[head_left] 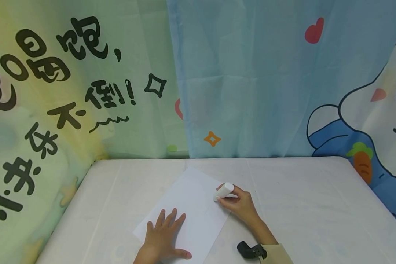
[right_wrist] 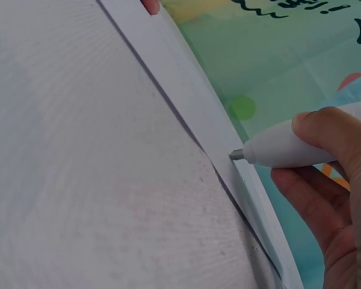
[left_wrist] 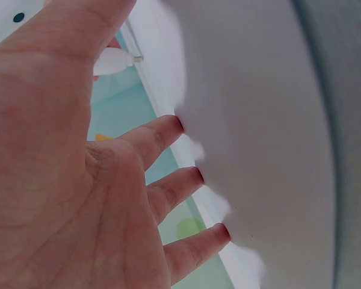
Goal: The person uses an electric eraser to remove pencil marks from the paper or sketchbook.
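Stretching over the far-left curtain [head_left: 135,121], black Chinese writing [head_left: 109,105] includes a readable "不倒!". Rightward, on the desk [head_left: 300,205], one left hand [head_left: 161,238] rests spread-fingered, grasping nothing, on one white paper sheet [head_left: 198,205]. By the sheet's right side, one right hand [head_left: 242,205] grips one white pen-like tool [head_left: 225,190]; only the wrist views reveal its narrow grey tip [right_wrist: 236,155].

Beyond the fingers [head_left: 169,219], a green-and-blue cartoon curtain [head_left: 217,99] is hanging; beneath them, a white table [head_left: 316,205] is spreading wide.
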The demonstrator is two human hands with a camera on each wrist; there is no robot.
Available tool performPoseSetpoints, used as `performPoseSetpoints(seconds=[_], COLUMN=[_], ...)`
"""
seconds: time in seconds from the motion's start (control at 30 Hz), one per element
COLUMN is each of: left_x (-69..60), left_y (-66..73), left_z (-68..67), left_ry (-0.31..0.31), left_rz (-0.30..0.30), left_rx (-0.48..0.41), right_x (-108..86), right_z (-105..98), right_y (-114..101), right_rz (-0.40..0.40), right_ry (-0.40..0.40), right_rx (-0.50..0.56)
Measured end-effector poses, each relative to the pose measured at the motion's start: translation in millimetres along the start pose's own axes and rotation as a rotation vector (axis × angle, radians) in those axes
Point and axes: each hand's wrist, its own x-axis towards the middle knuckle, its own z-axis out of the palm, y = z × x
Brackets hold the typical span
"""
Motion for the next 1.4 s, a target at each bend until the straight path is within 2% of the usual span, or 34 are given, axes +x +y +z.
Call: performPoseSetpoints(seconds=[0.4,0.67,0.77,0.93,1.0,1.23,1.4], left_x=[-2.4,-2.6,-2.8,-2.8,-2.6,-2.1,-1.8], left_y=[-1.1,-1.2,-1.2,-1.3,-1.3,-0.8,-0.7], left_z=[0.9,1.1,0.9,0.9,0.9,0.3,-0.1], left_ry=[0.016,0.011,0.011,0.014,0.013,0.008,0.005], left_rz=[0.014,0.013,0.014,0.014,0.015,0.014,0.010], left_rx=[0.002,-0.005,-0.006,-0.009,-0.007,0.001,-0.002], right_x=[1.9,9.6,10.8,10.9,10.4,3.1,1.5], right_z=[-0.6,0.7,0.4,-0.3,-0.5,0.0,-1.1], right_y=[-2.3,-32.4,-36.9,-38.1,-36.5,-6.1,-1.9], right_rz=[0.001,-0.003,0.037,0.164,0.190,0.252,0.289], right_ry=[0.057,0.140,0.162,0.174,0.178,0.188,0.180], right_rx=[-0.046,-0.143,-0.163,-0.139,-0.135,-0.149,-0.145])
